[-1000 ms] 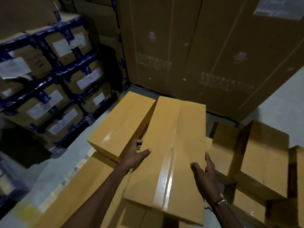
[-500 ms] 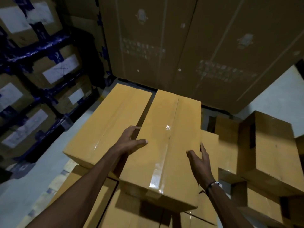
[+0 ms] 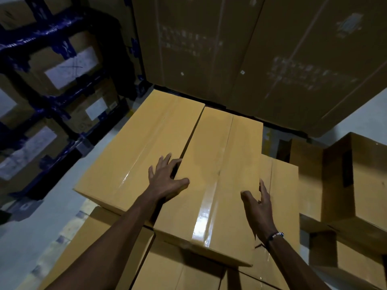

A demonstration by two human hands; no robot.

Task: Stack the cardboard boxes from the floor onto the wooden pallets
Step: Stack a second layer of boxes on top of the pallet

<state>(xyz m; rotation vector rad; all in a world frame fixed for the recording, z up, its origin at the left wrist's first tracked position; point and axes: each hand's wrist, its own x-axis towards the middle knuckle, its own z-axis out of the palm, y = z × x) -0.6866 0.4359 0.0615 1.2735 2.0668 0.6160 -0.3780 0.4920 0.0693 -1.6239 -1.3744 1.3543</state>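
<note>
A long yellow-brown cardboard box (image 3: 219, 164) with a shiny tape seam lies on top of a stack, tight beside a matching box (image 3: 142, 147) on its left. My left hand (image 3: 165, 181) has spread fingers at the gap between the two boxes and its thumb on the right box's top. My right hand (image 3: 257, 204) lies flat against that box's right side, with the thumb at the top edge. Both boxes rest on a lower layer of similar boxes (image 3: 117, 243). No pallet shows.
Tall dark cartons (image 3: 251, 59) form a wall right behind the stack. Labelled boxes bound in blue wrap (image 3: 62, 65) are stacked at the left across a strip of pale floor (image 3: 31, 227). Loose cardboard boxes (image 3: 360, 176) are piled at the right.
The long box came down and slid forward until it lay flush beside its left neighbour. My left fingers have spread open over the gap, and the view has moved closer.
</note>
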